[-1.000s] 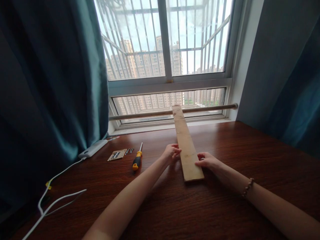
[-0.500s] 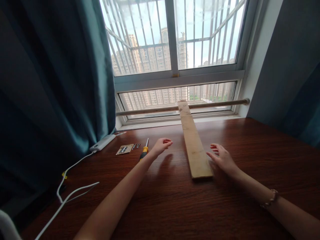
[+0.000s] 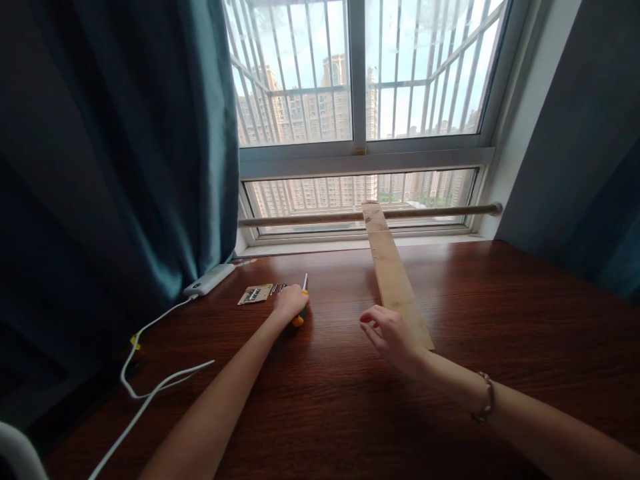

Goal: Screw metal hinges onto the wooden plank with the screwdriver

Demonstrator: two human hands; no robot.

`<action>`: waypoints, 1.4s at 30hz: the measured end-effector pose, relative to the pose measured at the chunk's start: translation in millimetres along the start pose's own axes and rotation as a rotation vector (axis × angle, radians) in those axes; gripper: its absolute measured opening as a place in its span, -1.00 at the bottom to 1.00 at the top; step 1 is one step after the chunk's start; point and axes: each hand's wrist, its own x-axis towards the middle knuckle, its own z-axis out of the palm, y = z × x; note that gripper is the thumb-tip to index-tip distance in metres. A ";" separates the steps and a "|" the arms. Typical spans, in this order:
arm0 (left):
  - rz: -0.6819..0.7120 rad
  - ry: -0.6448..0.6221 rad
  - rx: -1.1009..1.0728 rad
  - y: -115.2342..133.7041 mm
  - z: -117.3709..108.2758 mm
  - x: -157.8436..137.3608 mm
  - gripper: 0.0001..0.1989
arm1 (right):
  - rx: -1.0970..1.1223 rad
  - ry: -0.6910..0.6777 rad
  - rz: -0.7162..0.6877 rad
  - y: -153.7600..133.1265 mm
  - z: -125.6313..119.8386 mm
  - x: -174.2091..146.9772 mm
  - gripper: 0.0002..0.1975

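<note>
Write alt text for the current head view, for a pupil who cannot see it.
A person's left hand lies over a yellow-and-black screwdriver on a dark wooden table, near screws and a brown card. The right hand, seemingly empty, is by the near end of a long plank that reaches a rail at the window.

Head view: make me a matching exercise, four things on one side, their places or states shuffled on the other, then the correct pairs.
Things
1. screwdriver
2. wooden board
3. bracelet
4. white box

Places or states
A. around the right wrist
B. joined to a white cable
C. partly covered by the left hand
D. long, flat and pale

Pairs: 1-C, 2-D, 3-A, 4-B
</note>
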 end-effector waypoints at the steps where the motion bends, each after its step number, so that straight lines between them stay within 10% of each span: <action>1: -0.002 -0.035 -0.014 5.3 1.0 -1.5 -0.68 | 0.067 -0.016 0.056 -2.0 5.9 5.3 -0.86; 6: 0.032 -0.348 -0.254 40.7 15.5 -32.7 -0.73 | 0.369 -0.002 0.307 -0.9 23.3 34.0 -0.65; 9: -0.006 -0.608 -0.807 60.1 34.3 -65.4 -0.71 | 0.470 0.070 0.274 -3.6 22.4 38.6 -0.67; 12: 0.054 -0.586 -1.000 72.9 49.8 -95.4 -0.68 | 0.565 0.112 0.309 -13.1 12.1 26.9 -0.67; 16: 0.461 -0.566 -0.645 80.1 52.5 -114.9 -0.65 | 0.756 0.075 0.465 -15.6 -20.6 7.7 -0.67; 20: 0.736 -0.275 -0.090 71.8 48.7 -101.0 -0.71 | 0.558 0.259 0.535 27.4 -69.4 3.1 -0.69; 28: 0.403 0.129 0.635 5.3 28.6 -14.1 -0.74 | -0.233 0.131 0.545 149.2 -98.3 -22.9 -0.75; 36: 0.025 0.360 0.877 -47.7 -8.4 35.9 -0.49 | -0.334 0.057 0.540 171.5 -82.0 -30.5 -0.76; 42: -0.006 0.370 0.976 -65.4 -4.4 44.0 -0.48 | -0.487 -0.007 0.587 180.7 -75.4 -32.5 -0.65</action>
